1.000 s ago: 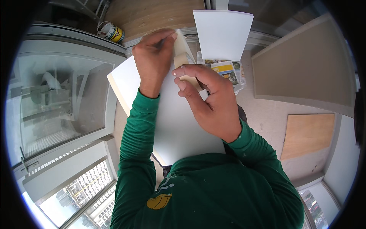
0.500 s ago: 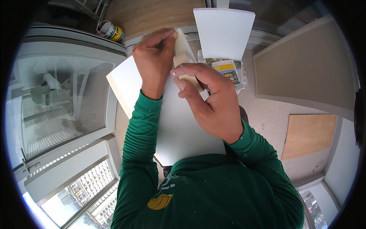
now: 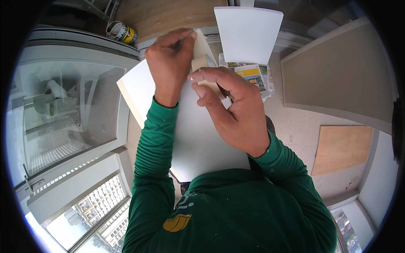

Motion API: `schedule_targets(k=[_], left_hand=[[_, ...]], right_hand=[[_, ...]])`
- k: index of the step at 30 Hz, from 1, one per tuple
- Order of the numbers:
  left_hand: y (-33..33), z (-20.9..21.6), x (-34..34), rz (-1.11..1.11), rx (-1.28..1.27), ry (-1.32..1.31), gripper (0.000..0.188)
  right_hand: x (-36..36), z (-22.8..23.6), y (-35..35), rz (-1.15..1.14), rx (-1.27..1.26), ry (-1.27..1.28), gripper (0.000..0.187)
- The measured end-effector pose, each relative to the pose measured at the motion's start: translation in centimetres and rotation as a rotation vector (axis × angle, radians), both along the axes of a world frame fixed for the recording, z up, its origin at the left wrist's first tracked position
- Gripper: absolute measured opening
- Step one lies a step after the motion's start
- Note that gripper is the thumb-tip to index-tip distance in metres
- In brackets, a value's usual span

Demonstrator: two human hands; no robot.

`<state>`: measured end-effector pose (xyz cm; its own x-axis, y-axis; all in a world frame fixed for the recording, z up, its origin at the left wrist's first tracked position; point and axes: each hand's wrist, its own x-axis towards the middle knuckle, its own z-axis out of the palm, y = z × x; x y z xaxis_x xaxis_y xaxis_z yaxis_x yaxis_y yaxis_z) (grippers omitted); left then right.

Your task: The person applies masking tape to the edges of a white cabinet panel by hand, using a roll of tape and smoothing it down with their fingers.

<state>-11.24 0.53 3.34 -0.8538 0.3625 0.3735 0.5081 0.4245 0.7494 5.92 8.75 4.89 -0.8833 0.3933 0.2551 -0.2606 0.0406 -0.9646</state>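
Over white board (image 3: pixel 206 139) — right hand (image 3: pixel 242 107) holds tape roll (image 3: pixel 200 63), partly hidden; left hand (image 3: pixel 169 61) — fingertip grip, cannot tell.

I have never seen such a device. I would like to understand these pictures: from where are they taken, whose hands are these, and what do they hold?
There is no machine working here: these are a person's two bare hands, in green sleeves. A wide fisheye camera on the person's head looks down, so straight edges bend.

A large white flat board lies before the body. The left hand has its thumb on a pale cream strip. The right hand is at a wide cream roll of tape and seems to hold it, though some fingers are hidden.

Around them are a second white rectangular board and, at right, a flat light-brown wooden sheet.
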Motion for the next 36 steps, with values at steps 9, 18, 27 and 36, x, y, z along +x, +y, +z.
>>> schedule_targets(k=[9,18,27,36], left_hand=[[0.4,0.1,-0.2,-0.035,0.072,0.06,0.019],[0.6,-0.2,-0.3,-0.038,0.051,0.073,0.019],[0.7,-0.6,-0.6,-0.04,0.054,0.12,0.019],[0.9,-0.4,-0.1,0.014,-0.008,0.071,0.027]], right_hand=[[0.0,0.1,0.3,0.001,0.049,-0.002,0.025],[-0.1,0.0,0.4,0.001,0.016,-0.007,0.025],[-0.3,-0.1,0.4,-0.01,0.017,0.004,0.026],[-0.4,-0.3,0.5,0.001,0.008,-0.008,0.026]])
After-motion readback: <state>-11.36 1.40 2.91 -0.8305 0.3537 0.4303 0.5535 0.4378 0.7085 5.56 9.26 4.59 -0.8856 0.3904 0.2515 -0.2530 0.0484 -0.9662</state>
